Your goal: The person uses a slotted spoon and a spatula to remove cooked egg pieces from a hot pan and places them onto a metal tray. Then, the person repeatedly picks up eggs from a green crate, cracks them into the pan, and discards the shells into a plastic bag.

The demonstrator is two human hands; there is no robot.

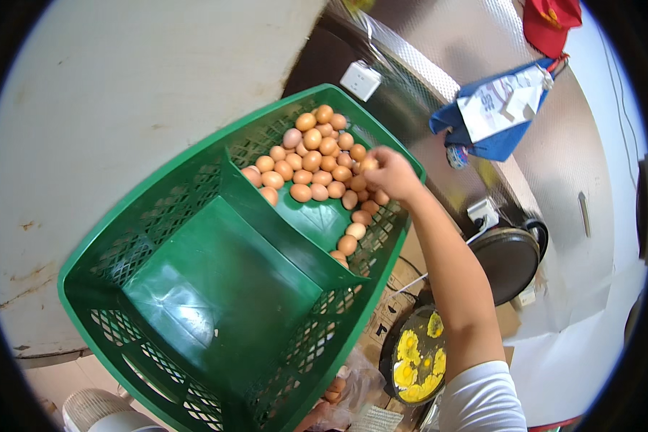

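Observation:
A green plastic basket (194, 148), split by a divider wall (297, 227), takes up the middle of the view. Many brown eggs (312, 161) are piled in its upper compartment. My right hand (391, 175) reaches over the right rim into that compartment, its fingers closed around a brown egg (368, 163). At the bottom edge, part of a hand, apparently my left hand (314, 418), shows beside the basket and a clear plastic bag (356, 383) with a few eggs (335, 389). Most of it is hidden, so its grip cannot be made out.
Right of the basket, a round black pan (387, 345) holds several cooking eggs (407, 345). Its dark round lid (505, 264) stands raised behind, near a power socket (482, 212) with a plug. A blue cloth (510, 140) and red cap (552, 27) hang by the foil-covered wall. A fan (94, 410) stands lower left.

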